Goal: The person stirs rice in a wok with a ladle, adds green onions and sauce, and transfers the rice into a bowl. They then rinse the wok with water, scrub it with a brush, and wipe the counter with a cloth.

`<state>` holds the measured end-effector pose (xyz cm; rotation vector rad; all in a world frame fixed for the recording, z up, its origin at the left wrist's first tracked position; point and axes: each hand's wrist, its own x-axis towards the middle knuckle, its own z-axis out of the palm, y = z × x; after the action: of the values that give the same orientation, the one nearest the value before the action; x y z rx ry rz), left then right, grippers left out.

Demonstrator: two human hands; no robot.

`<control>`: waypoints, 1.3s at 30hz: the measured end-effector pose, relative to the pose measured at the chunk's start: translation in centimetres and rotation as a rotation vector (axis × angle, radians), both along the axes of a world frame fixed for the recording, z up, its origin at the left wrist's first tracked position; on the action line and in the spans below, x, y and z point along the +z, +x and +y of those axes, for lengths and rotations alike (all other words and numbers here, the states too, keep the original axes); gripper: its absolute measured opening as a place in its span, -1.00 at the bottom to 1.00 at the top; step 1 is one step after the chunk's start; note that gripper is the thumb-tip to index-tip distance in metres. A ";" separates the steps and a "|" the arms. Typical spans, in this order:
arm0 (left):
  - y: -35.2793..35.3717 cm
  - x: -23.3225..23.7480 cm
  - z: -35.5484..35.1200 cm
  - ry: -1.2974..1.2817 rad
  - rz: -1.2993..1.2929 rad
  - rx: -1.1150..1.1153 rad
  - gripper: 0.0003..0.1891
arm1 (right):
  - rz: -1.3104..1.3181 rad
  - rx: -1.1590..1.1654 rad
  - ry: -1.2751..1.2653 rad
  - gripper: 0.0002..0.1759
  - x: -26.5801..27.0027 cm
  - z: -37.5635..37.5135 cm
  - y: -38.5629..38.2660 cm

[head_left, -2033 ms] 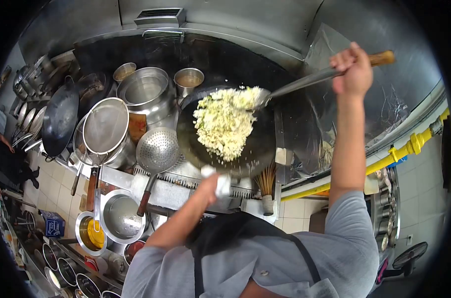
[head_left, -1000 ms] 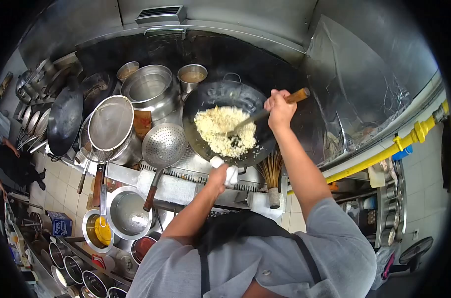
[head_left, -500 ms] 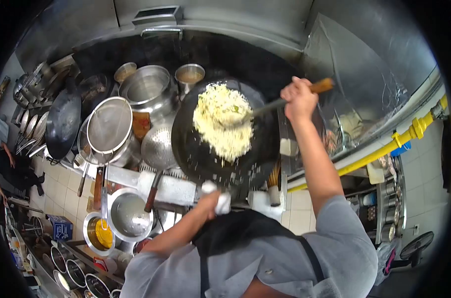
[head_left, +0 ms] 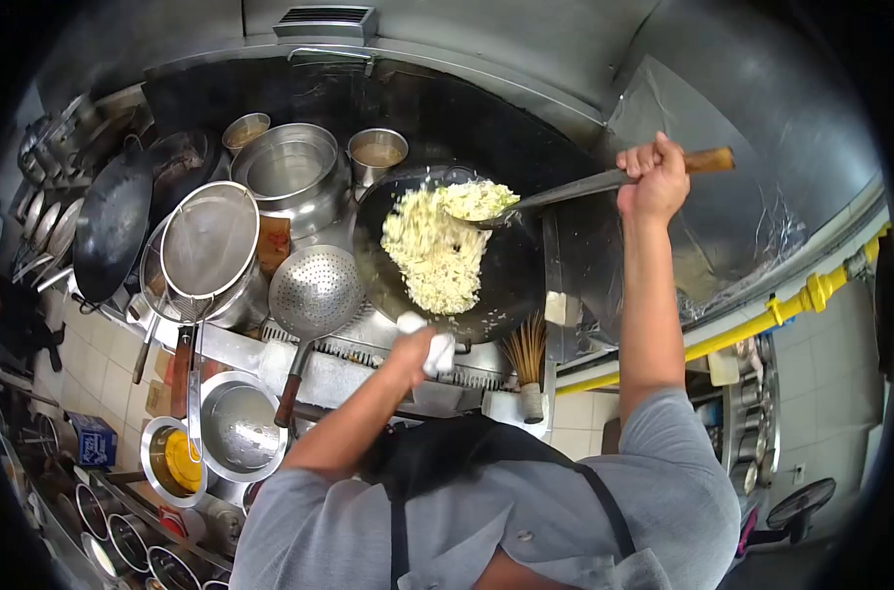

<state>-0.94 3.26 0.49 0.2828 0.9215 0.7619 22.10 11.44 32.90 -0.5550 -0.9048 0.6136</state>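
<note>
My right hand (head_left: pixel 654 177) is closed around the handle of a long metal ladle (head_left: pixel 575 189), near its wooden end. The ladle's bowl carries a heap of fried rice over the black wok (head_left: pixel 516 280). More rice (head_left: pixel 437 270) lies in the middle of the wok, partly blurred by motion. At the wok's near edge, my left hand (head_left: pixel 416 356) is wrapped round a white cloth (head_left: pixel 439 352); the wok's handle is hidden there. A perforated skimmer (head_left: pixel 316 292) rests left of the wok.
A bamboo brush (head_left: pixel 529 364) stands by the wok's near right side. Steel pots (head_left: pixel 290 172), a mesh strainer (head_left: pixel 211 239) and a bowl of water (head_left: pixel 242 428) are on the left. A yellow pipe (head_left: pixel 742 329) runs along the right.
My right hand has moved up and right, lifting the ladle with rice in it. The wok has tilted and the rice has shifted. The view has turned slightly.
</note>
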 end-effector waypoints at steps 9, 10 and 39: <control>2.1 -4.2 5.4 0.017 0.099 0.092 -0.83 | -0.099 0.039 -0.365 -0.72 -8.1 6.8 -5.2; 1.9 -3.1 5.1 -0.012 0.089 0.094 -0.82 | -0.131 0.053 -0.309 -0.70 -7.0 6.5 -5.5; -10.0 -1.5 -4.2 0.044 0.040 -0.317 -0.65 | -0.337 -0.137 -0.337 -0.79 -9.4 6.7 -4.0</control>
<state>-10.92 -0.93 -0.97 0.4723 0.8724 0.4853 18.08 18.14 23.48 -1.0386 -1.0754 0.5599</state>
